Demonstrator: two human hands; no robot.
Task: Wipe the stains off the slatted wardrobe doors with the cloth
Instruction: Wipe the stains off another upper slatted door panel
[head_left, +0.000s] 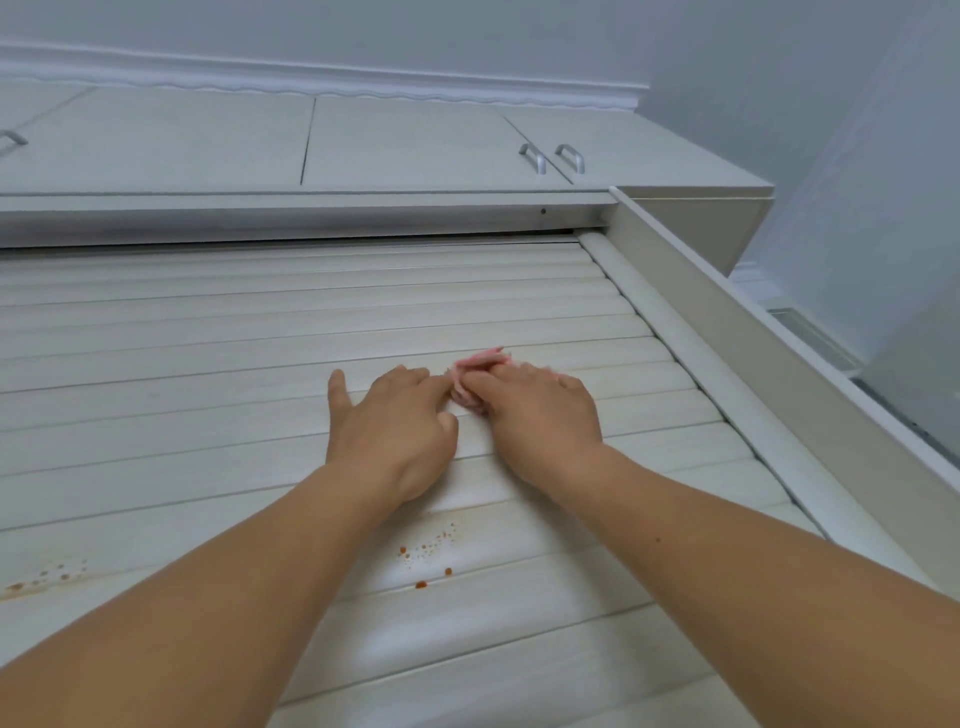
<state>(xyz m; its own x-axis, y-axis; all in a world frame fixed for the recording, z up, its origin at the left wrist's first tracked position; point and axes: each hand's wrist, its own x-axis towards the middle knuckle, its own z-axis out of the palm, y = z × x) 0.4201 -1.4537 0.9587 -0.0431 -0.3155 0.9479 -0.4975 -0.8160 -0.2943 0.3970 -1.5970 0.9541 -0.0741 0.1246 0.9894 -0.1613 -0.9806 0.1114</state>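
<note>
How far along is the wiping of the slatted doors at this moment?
Done: nothing can be confirmed; the slats around the hands look clean, but whether they were wiped cannot be told. In hand: the right hand presses the pink cloth on the slatted door, the left hand beside it. Left: reddish-brown spots between the forearms and a smear at lower left.

we're pressing pink cloth (475, 376) against slatted door (208, 374) with right hand (540, 415), left hand (395, 421) lying flat beside it, orange stains (426, 551) sitting below
</note>
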